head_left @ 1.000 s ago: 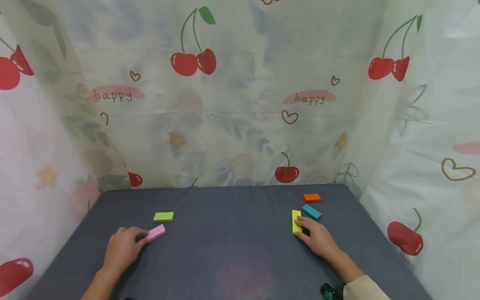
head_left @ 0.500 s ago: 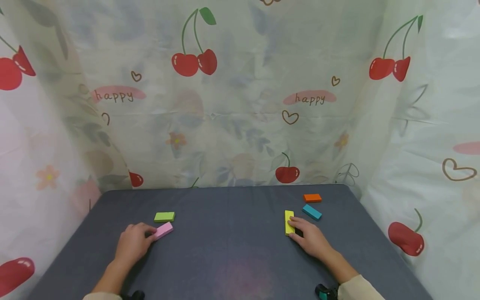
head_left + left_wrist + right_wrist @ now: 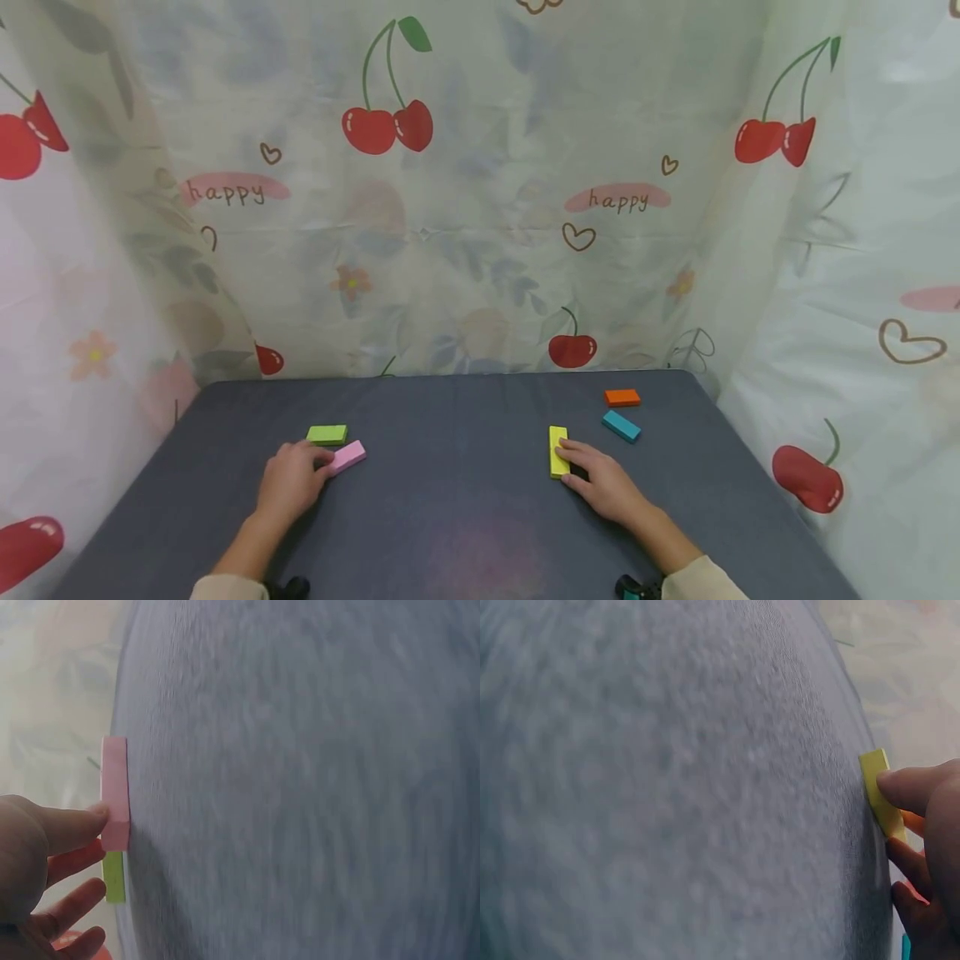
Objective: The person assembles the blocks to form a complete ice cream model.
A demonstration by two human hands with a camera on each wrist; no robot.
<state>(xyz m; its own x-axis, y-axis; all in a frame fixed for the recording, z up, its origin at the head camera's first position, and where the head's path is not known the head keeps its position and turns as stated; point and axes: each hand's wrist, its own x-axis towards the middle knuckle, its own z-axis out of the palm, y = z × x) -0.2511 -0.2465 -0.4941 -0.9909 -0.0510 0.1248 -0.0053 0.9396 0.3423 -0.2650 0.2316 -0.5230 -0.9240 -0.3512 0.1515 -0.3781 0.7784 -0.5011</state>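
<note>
A: What did your left grip (image 3: 291,482) have?

B: You had it pinching the pink block (image 3: 348,457) by its left end; your wrist camera showed the thumb against one face and the lower fingers loosely spread. The block sat at a slant on the left half of the worktop (image 3: 450,475), its free end pointing right and away from you.

A: And the green block (image 3: 327,434)?

B: That lay behind the pink block and a little to its left, with your knuckles close in front of it.

A: How was your right grip (image 3: 603,483)?

B: You had it pinching the yellow block (image 3: 558,452), thumb toward the near end and a fingertip farther up. The block pointed almost straight away from you, right of the worktop's middle and well apart from the pink block. Whether either block was slightly raised, you couldn't tell from these views.

A: What lay past your right knuckles?

B: You had the blue block (image 3: 622,426) there, slanted, to the right of the yellow block. The orange block (image 3: 622,398) lay just behind it, near the worktop's back edge.

A: And around you?

B: Your pale sleeves (image 3: 705,581) reached in from below, and a sheet (image 3: 480,250) with printed cherries (image 3: 368,132) hung behind the worktop.
</note>
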